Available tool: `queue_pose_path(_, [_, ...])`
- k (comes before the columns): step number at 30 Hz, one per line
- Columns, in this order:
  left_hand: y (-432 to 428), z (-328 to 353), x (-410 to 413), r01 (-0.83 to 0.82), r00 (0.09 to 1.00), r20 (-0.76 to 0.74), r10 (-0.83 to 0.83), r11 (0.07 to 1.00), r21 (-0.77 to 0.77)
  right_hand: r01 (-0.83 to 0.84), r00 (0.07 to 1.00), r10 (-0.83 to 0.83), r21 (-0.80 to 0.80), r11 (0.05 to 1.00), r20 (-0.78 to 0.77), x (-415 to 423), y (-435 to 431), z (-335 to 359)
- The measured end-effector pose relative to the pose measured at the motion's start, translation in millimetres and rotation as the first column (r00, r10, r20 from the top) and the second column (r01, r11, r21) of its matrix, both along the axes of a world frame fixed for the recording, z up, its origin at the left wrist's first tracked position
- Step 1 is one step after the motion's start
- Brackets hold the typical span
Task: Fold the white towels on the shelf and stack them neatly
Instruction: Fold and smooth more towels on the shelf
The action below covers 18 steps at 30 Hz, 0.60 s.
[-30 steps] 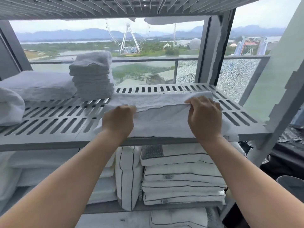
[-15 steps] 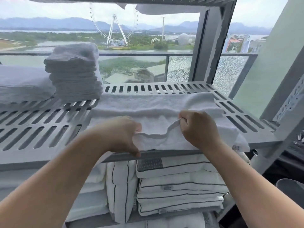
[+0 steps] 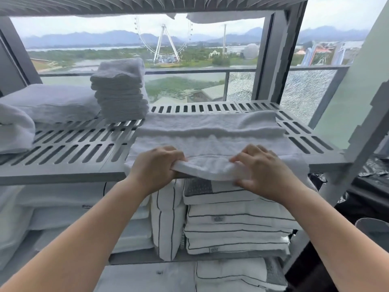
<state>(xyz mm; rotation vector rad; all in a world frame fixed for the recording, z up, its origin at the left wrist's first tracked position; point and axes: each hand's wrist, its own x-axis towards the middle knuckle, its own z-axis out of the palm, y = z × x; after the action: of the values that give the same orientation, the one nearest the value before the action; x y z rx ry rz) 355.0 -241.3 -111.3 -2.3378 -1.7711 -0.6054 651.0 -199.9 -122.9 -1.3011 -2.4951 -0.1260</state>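
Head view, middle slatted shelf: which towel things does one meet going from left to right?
Flat folded pile → tall stack of folded towels → spread white towel, its near edge gripped by the left hand, then the right hand.

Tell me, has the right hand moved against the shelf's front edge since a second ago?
Yes. The right hand has come toward the person, from mid-shelf to the shelf front edge, gripping the towel.

Below the shelf (image 3: 63, 173), labels (image 3: 219, 219) on stacked linens (image 3: 242, 230) are too small to read. On the shelf, the view's left edge cuts off a roll (image 3: 14, 131); the towel (image 3: 210, 127) hides fingertips of the left hand (image 3: 154, 165).
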Motion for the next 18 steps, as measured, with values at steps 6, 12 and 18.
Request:
queue_pose_path(6, [6,1,-9,0.020,0.995,-0.098,-0.016,0.999,0.036,0.073,0.984,-0.051,0.128,0.989,-0.172,-3,5,-3])
queue_pose_path(12, [8,9,-19,0.127,0.983,-0.125,-0.133,0.990,-0.055,0.235,0.957,-0.194,0.183,0.955,-0.217,2,19,-1])
queue_pose_path(18, [34,16,-16,-0.009,0.941,-0.338,0.002,1.000,-0.018,0.408,0.896,-0.329,0.259,0.876,-0.298,-2,45,18])
